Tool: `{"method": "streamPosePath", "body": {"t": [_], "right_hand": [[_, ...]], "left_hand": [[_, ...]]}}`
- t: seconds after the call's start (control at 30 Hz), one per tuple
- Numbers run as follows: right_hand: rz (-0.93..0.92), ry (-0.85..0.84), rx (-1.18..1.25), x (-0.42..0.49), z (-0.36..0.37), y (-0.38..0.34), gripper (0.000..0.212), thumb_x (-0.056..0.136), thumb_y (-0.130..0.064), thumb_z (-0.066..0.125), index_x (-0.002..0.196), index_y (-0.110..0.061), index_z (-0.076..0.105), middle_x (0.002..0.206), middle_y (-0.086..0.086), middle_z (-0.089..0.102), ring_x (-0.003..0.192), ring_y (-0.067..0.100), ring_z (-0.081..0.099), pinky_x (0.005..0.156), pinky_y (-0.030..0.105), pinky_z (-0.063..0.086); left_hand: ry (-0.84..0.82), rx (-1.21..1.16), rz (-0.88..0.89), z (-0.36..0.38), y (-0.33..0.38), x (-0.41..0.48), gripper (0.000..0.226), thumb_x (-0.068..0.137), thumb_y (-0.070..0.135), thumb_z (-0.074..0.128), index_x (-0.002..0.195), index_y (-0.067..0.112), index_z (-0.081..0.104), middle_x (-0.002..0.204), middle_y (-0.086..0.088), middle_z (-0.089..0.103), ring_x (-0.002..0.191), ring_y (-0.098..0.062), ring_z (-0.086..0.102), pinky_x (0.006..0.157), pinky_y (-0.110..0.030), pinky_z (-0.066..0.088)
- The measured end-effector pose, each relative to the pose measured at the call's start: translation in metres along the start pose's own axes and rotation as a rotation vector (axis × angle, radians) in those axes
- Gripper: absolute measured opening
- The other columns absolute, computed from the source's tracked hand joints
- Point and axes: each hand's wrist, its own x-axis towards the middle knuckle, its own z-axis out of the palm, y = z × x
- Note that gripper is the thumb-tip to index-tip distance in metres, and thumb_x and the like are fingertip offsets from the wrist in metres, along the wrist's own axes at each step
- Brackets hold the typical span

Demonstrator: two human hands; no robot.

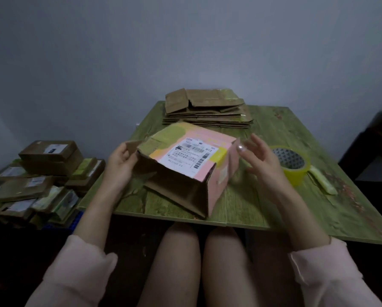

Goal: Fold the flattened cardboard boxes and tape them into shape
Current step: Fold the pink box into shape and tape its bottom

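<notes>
- A cardboard box (185, 160), pink and yellow outside and plain brown inside, lies on its side on the green wood-grain surface (263, 196), near the front edge and between the two hands.
- It is opened out into a tube. Its open mouth points toward the person and slightly to the left, and its long axis runs from the near edge away and a little to the right.
- A white shipping label (190, 156) with barcodes sits on the upward face.
- The left hand (119, 165) holds a brown end flap (133, 147) at the near-left corner of the mouth, with its fingers curled around the flap's edge.
- The right hand (261, 160) is at the box's far-right corner. Its fingers are spread apart and hold nothing. The hand is blurred, so I cannot tell whether the thumb touches the small flap there.
- A roll of yellow tape (296, 169) lies flat on the surface just right of the right hand, which partly hides it.
- A pale green elongated object (323, 180) lies just beside the tape, further right. It is too unclear to identify.
- A stack of flattened cardboard boxes (207, 109) rests at the far edge of the surface, behind the opened box.
- A pile of closed brown boxes (41, 173) sits off the surface to the left, lower down.
- Pink sleeves (79, 273) cover both forearms.
</notes>
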Motion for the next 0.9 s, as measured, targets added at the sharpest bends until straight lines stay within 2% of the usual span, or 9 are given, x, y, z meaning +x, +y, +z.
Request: {"method": "streamPosePath", "body": {"t": [0.1,0.17,0.27,0.4,0.47,0.57,0.73,0.8,0.9], "right_hand": [[0.026,-0.110,0.033,0.004,0.006,-0.002,0.092,0.066,-0.040,0.073,0.145,-0.016,0.034,0.132,-0.001,0.054,0.117,0.008,0.054,0.097,0.027,0.046],[-0.005,-0.057,0.034,0.004,0.012,-0.003,0.080,0.061,-0.037,0.077,0.132,-0.012,0.051,0.121,0.003,0.064,0.106,0.012,0.063,0.089,0.027,0.053],[-0.050,0.153,0.040,-0.001,0.025,-0.003,0.066,0.058,-0.029,0.085,0.117,-0.013,0.060,0.105,0.000,0.069,0.095,0.010,0.066,0.081,0.026,0.055],[-0.135,0.329,0.070,-0.021,0.056,0.000,0.052,0.073,-0.010,0.079,0.119,-0.015,0.056,0.094,-0.002,0.069,0.081,0.000,0.066,0.074,0.019,0.054],[-0.123,0.204,0.161,-0.033,0.071,0.002,0.053,0.080,0.004,0.069,0.128,-0.010,0.050,0.090,0.001,0.069,0.077,-0.001,0.066,0.071,0.015,0.053],[-0.090,-0.074,0.238,-0.043,0.077,0.001,0.065,0.083,0.018,0.055,0.139,-0.011,0.038,0.094,0.000,0.068,0.079,-0.002,0.067,0.074,0.014,0.052],[-0.100,-0.514,0.088,-0.059,0.067,-0.009,0.064,0.081,0.017,0.040,0.130,-0.023,0.044,0.102,0.006,0.072,0.099,0.020,0.067,0.082,0.037,0.051],[-0.174,-0.424,0.017,-0.060,0.064,-0.015,0.053,0.081,0.016,0.040,0.110,-0.024,0.058,0.082,-0.002,0.075,0.084,0.013,0.069,0.079,0.035,0.054],[-0.265,0.009,0.075,-0.047,0.047,-0.022,0.044,0.084,0.019,0.039,0.078,-0.013,0.068,0.059,-0.005,0.068,0.062,0.006,0.065,0.068,0.021,0.054]], "left_hand": [[-0.096,0.108,-0.116,-0.002,-0.005,0.007,0.041,0.094,0.002,0.051,0.132,0.015,0.046,0.130,-0.008,0.056,0.118,-0.018,0.054,0.103,-0.036,0.043],[0.132,0.193,-0.149,-0.005,-0.004,0.004,0.052,0.092,-0.002,0.049,0.141,0.012,0.037,0.141,-0.008,0.047,0.128,-0.019,0.045,0.108,-0.036,0.036],[0.439,0.292,-0.023,-0.006,0.017,-0.022,0.044,0.090,-0.003,0.045,0.132,0.011,0.046,0.132,-0.003,0.052,0.121,-0.015,0.049,0.099,-0.028,0.038],[0.277,0.397,0.175,0.020,0.043,-0.059,0.023,0.091,0.009,0.053,0.113,0.014,0.054,0.111,0.004,0.057,0.093,-0.007,0.053,0.071,-0.003,0.033],[0.172,0.460,0.129,0.037,0.040,-0.068,0.021,0.092,0.020,0.055,0.112,0.015,0.053,0.109,0.004,0.054,0.092,-0.008,0.054,0.070,-0.007,0.035],[0.048,0.470,0.048,0.052,0.027,-0.074,0.053,0.090,0.032,0.056,0.134,0.007,0.041,0.133,-0.006,0.041,0.123,-0.020,0.045,0.101,-0.028,0.035],[0.027,0.383,0.042,0.048,0.022,-0.062,0.100,0.071,0.059,0.067,0.148,0.016,0.021,0.152,-0.002,0.029,0.138,-0.018,0.031,0.113,-0.038,0.028],[0.057,0.439,0.058,0.047,0.022,-0.056,0.102,0.071,0.047,0.072,0.149,0.017,0.015,0.152,-0.002,0.030,0.139,-0.019,0.030,0.112,-0.038,0.028],[0.105,0.496,0.124,0.045,0.018,-0.051,0.087,0.078,0.024,0.068,0.149,0.016,0.018,0.150,-0.004,0.034,0.137,-0.023,0.032,0.107,-0.034,0.029]]}}
